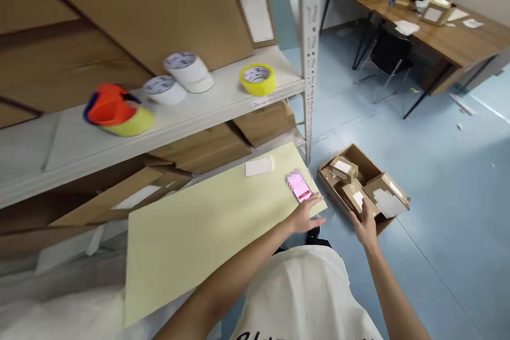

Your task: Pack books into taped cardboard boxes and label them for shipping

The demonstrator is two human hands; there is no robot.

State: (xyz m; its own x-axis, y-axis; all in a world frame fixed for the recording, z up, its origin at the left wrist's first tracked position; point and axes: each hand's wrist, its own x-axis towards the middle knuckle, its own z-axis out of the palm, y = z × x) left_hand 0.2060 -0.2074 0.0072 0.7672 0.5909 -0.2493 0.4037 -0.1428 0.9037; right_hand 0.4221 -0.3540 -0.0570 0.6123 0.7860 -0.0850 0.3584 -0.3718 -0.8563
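My left hand (306, 213) lies flat and open on the corner of a pale yellow board (199, 228), fingertips just below a pink phone (298, 186) resting on that board. My right hand (364, 223) reaches down to an open cardboard box (330, 183) on the blue floor, fingers touching a small brown parcel (356, 197) inside; whether they grip it is unclear. Several other small parcels, such as one (343, 167) at the box's far side, fill the box. A white card (258, 166) lies on the board further in.
A metal shelf (223, 98) carries tape rolls: a yellow one (258, 78), white ones (187, 70) and an orange-yellow dispenser (115, 111). Flat cardboard is stacked above and below. A shelf post (308, 53) stands by the box. A wooden desk (450, 37) with clutter stands far right.
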